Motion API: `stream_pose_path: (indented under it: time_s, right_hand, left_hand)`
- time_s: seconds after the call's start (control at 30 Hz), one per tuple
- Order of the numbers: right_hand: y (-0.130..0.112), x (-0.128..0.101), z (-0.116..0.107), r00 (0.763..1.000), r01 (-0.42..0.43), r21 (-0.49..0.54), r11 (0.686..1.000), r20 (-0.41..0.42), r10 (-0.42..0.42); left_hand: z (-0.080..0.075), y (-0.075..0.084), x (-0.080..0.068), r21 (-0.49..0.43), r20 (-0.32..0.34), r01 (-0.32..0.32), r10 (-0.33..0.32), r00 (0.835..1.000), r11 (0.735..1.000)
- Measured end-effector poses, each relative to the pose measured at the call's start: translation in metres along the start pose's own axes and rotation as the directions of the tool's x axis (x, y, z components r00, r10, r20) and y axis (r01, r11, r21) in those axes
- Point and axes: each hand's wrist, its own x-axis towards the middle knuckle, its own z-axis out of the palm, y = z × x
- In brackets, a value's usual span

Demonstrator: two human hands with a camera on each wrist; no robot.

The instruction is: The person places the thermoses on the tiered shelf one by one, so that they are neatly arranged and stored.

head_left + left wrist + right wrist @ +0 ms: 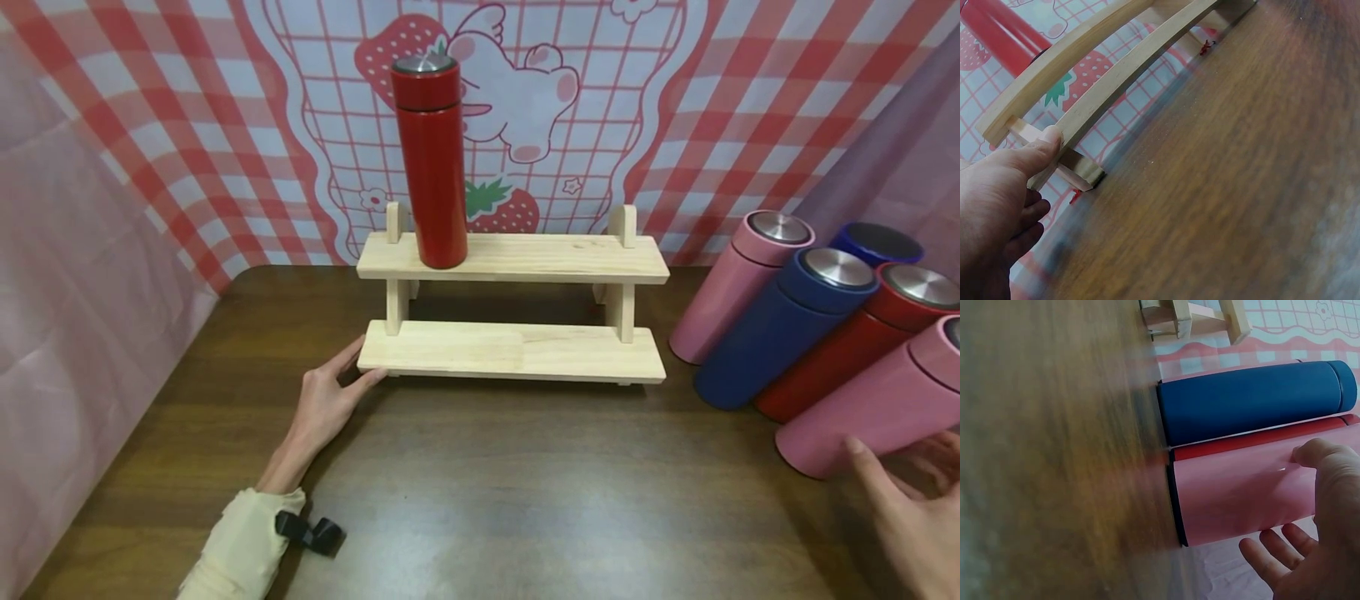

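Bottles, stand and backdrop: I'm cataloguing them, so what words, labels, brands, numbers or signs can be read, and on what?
None can be read. The wooden stand, the red bottle on it and the grouped bottles show no lettering; the backdrop shows only pictures and patterns.

Straight ahead of me, red-and-white checked cloth (750,100) printed with strawberries (510,212) fills the back; pinkish drape (67,250) on my left, mauve drape (900,150) on my right, pale sheen (450,525) glossing the brown wood-grain bench (525,450).
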Motion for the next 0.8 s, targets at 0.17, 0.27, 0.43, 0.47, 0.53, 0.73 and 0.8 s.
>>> stream_pose_path:
  time_s: [0.17, 0.27, 0.43, 0.47, 0.53, 0.73, 0.8]
  right_hand:
    - [0.0007, 0.004, 0.0006, 0.999, -0.028, 0.061, 0.998, 0.03, 0.026]
    - [0.0024, 0.006, 0.0017, 0.998, -0.032, 0.05, 0.998, 0.056, 0.029]
    - [0.0015, 0.0085, 0.0036, 0.997, -0.016, 0.005, 1.0, 0.077, 0.016]
    - [0.0008, 0.0087, 0.0038, 0.997, -0.008, -0.01, 1.0, 0.075, 0.008]
    - [0.0008, 0.0094, 0.004, 0.997, 0.011, -0.019, 1.0, 0.076, -0.01]
    - [0.0005, 0.0097, 0.0034, 0.992, 0.091, -0.095, 0.991, 0.09, -0.083]
    - [0.0005, 0.0101, 0.0033, 0.991, 0.105, -0.096, 0.99, 0.097, -0.096]
  left_hand:
    - [0.0004, 0.0005, 0.0003, -0.008, -0.004, -0.005, 0.005, 1.0, 1.0]
    - [0.0002, 0.0005, 0.0003, -0.008, -0.003, -0.005, 0.005, 1.0, 1.0]
    - [0.0011, 0.0, 0.0008, -0.005, -0.004, -0.003, 0.003, 1.0, 1.0]
    - [0.0013, 0.0, 0.0009, -0.005, -0.005, -0.003, 0.003, 1.0, 1.0]
    - [0.0015, 0.0002, 0.001, -0.007, -0.005, -0.004, 0.004, 1.0, 1.0]
    - [0.0011, 0.0002, 0.0007, -0.005, -0.008, -0.005, 0.005, 1.0, 1.0]
    - [0.0009, 0.0001, 0.0005, 0.0, -0.008, -0.003, 0.003, 1.0, 1.0]
